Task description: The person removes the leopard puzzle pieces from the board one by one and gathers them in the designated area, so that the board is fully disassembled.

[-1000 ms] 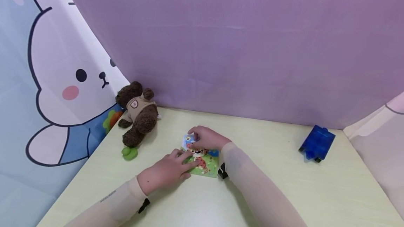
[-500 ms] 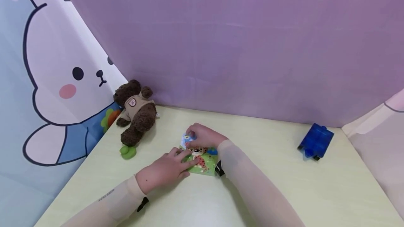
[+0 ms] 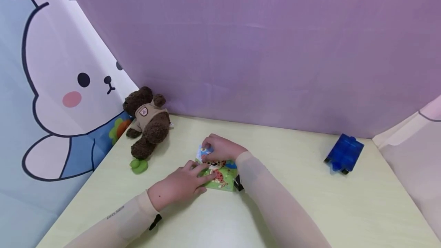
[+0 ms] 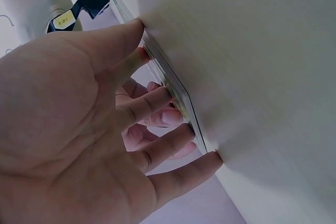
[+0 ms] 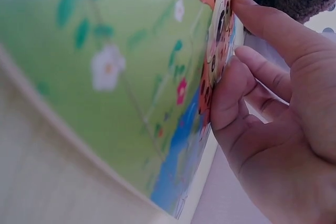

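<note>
A small jigsaw puzzle with a spotted leopard on green grass lies flat on the table; thin seams cross its picture in the right wrist view. My left hand rests on its left side with fingers spread and fairly straight. In the left wrist view, fingertips touch the thin board along its edge and the table. My right hand bends over the upper part. Its thumb and fingers pinch the piece with the leopard's face, which looks slightly raised. The puzzle's upper middle is partly hidden by this hand.
A brown teddy bear lies at the back left, a small green toy below it. At the far right stands a blue see-through toy-like object. A purple cloth hangs behind the pale table.
The whole head view has shifted slightly left and up. Both hands stay at the puzzle in nearly the same pose, with no clear movement of the pieces.
</note>
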`<state>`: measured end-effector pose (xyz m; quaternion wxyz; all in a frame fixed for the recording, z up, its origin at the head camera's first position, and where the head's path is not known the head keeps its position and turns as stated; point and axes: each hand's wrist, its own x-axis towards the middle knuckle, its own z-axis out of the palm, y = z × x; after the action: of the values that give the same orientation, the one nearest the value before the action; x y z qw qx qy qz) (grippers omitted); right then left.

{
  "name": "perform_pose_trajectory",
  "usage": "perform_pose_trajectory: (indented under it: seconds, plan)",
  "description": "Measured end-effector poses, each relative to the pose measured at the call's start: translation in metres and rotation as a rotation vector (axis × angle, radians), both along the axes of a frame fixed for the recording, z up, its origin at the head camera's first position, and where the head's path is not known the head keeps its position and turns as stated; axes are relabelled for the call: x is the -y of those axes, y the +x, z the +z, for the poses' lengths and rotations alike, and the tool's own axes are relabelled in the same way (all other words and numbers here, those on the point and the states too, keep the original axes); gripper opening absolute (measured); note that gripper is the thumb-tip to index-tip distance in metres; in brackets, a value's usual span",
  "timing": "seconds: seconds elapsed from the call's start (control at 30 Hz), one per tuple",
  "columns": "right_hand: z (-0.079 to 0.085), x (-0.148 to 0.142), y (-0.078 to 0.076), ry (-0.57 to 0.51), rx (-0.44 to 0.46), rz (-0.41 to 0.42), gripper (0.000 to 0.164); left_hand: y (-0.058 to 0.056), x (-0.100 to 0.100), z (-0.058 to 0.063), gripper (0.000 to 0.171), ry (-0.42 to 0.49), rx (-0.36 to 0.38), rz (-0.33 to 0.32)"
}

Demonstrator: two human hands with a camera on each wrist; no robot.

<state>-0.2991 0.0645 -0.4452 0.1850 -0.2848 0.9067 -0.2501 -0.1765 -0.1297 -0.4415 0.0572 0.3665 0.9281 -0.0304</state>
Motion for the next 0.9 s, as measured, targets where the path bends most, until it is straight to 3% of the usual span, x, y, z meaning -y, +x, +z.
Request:
perform_pose_trajectory:
  seconds: [0.9]
  plan:
    - [0.0016, 0.003, -0.0065, -0.006, 0.126, -0.015, 0.043, 0.0005, -0.0004, 0.0016, 0.051, 0.014, -0.033, -0.02]
